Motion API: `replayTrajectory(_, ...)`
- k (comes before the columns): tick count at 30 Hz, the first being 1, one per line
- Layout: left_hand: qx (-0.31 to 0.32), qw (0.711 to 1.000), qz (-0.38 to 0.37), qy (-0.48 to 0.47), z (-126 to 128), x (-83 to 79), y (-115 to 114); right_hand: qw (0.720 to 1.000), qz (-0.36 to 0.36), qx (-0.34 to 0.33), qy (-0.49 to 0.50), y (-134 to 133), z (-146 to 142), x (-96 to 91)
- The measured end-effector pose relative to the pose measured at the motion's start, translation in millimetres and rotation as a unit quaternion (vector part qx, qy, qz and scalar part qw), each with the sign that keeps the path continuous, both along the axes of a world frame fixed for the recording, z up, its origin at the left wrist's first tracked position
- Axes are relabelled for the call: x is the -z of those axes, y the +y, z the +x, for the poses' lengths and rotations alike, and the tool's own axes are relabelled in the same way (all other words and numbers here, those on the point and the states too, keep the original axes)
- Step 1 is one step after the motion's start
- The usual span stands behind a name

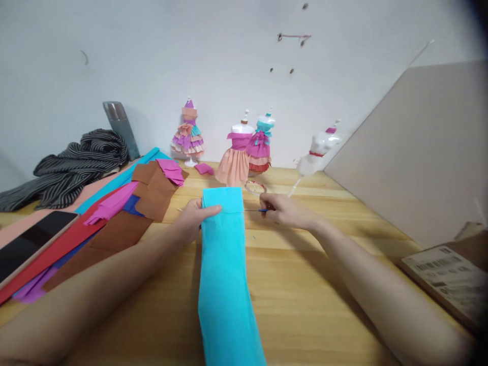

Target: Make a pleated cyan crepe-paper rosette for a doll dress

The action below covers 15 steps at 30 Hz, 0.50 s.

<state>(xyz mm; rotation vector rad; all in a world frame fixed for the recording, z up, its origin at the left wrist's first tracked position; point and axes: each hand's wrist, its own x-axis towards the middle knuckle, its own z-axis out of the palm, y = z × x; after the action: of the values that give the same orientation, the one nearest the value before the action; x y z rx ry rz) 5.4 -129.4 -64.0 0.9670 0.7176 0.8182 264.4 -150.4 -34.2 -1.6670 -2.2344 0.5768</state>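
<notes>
A long strip of turquoise crepe paper (224,274) runs down the middle of the wooden table (328,284), its far end folded over. My left hand (195,218) pinches that folded end, thumb on top of the paper. My right hand (284,210) is closed on a thin needle with a blue tip (256,210) that points at the paper's right edge. A small clear round box (255,187) lies just beyond my right hand.
Sheets of brown, red, pink and blue paper (125,213) lie at the left with a dark tablet (30,241). Small mannequins in paper dresses (244,152) stand by the wall, one bare (316,155). A striped scarf (72,168), a metal flask (121,127), a leaning board (423,152) and a carton (450,274) are nearby.
</notes>
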Motion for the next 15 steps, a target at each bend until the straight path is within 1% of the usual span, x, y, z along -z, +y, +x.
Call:
replayTrajectory(1,0.000,1.000,-0.001,0.002,0,-1.6,0,0.997,-0.008,0.001,0.075,0,0,-0.9)
replayTrajectory(2,0.001,1.000,-0.003,0.004,0,-3.7,-1,0.988,-0.011,0.003,0.156,-1,-1,-1.9)
replayTrajectory(4,0.008,1.000,0.000,0.010,0,-8.8,-3,0.952,-0.003,0.015,0.307,-3,-5,-3.9)
replayTrajectory(6,0.023,0.999,0.012,0.027,0,-13.3,-6,0.915,0.010,0.028,0.403,-6,-11,-5.4)
replayTrajectory(7,0.033,0.998,0.022,0.040,0,-15.0,-7,0.905,0.011,0.031,0.425,-8,-15,-6.0)
replayTrajectory(8,0.049,0.997,0.033,0.054,0,-16.0,-9,0.902,0.011,0.031,0.430,-11,-18,-6.5)
replayTrajectory(9,0.065,0.995,0.045,0.066,0,-16.6,-11,0.905,0.013,0.030,0.423,-13,-21,-6.9)
replayTrajectory(12,0.112,0.987,0.066,0.096,3,-15.7,-16,0.928,0.045,0.024,0.369,-18,-29,-8.2)
replayTrajectory(15,0.134,0.980,0.076,0.123,6,-12.3,-21,0.944,0.063,0.015,0.324,-21,-36,-9.0)
